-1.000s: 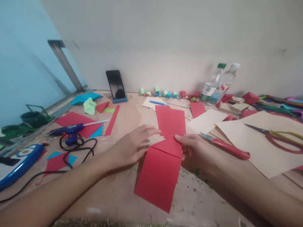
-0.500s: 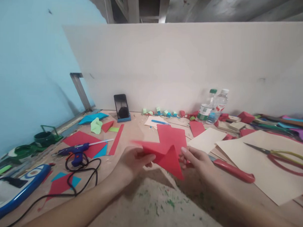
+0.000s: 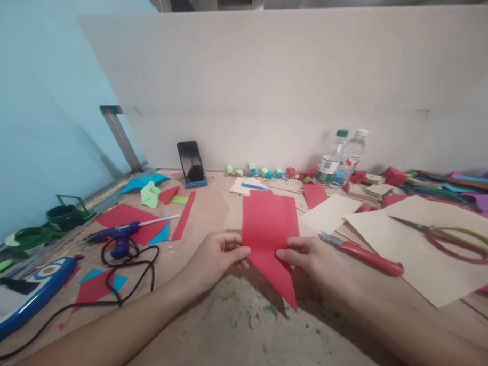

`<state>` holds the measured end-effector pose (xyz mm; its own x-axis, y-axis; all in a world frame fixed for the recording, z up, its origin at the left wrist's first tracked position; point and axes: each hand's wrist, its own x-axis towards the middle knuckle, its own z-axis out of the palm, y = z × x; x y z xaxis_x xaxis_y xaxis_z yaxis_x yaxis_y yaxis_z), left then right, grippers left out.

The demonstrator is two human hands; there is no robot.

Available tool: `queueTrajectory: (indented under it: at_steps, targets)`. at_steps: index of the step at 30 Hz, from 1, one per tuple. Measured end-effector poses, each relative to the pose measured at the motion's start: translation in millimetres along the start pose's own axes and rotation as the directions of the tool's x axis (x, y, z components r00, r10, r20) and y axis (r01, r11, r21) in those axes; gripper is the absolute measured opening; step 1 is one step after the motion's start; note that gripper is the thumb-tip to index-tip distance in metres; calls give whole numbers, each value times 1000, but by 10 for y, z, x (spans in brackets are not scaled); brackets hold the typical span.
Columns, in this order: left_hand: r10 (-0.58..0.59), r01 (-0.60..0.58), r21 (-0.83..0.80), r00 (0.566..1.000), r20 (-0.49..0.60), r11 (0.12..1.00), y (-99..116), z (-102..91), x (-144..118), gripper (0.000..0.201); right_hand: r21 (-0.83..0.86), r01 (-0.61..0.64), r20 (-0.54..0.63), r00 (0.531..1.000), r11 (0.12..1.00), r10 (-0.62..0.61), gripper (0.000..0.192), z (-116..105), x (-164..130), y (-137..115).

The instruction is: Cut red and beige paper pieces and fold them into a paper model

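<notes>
no readable text anywhere
the bottle labels at two o'clock are too small and blurred to make out any words.

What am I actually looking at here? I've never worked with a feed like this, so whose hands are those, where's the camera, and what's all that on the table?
There is no machine here: these are one person's two bare hands. The single camera sits on that person's head and looks forward and down, so the arms enter from the bottom edge.

The left hand and the right hand each pinch one side of a red paper sheet, which tapers to a point toward the person.

On the worktable lie a blue glue gun with a black cord to the left, and a red-handled knife just right of the right hand. Scissors rest on a beige sheet. At the back, a phone is propped up, two water bottles stand, and small folded paper pieces line the wall.
</notes>
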<state>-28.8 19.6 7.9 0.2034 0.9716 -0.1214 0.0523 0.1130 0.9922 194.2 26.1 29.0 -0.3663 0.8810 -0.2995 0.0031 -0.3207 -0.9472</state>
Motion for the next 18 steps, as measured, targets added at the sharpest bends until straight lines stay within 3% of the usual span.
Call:
queueTrajectory:
  at_steps: [9, 15, 18]
  targets:
    - [96, -97, -40, 995, -34, 995, 14, -17, 5, 20, 152, -7, 58, 998, 988, -2, 31, -12, 34, 37]
    - [134, -138, -42, 987, -90, 990, -9, -52, -26, 12, 66, -19, -53, 998, 998, 22, 36, -42, 46, 48]
    - [95, -100, -96, 994, -53, 990, -4, -62, -49, 16, 34, 22, -57, 998, 999, -20, 33, -38, 59, 64]
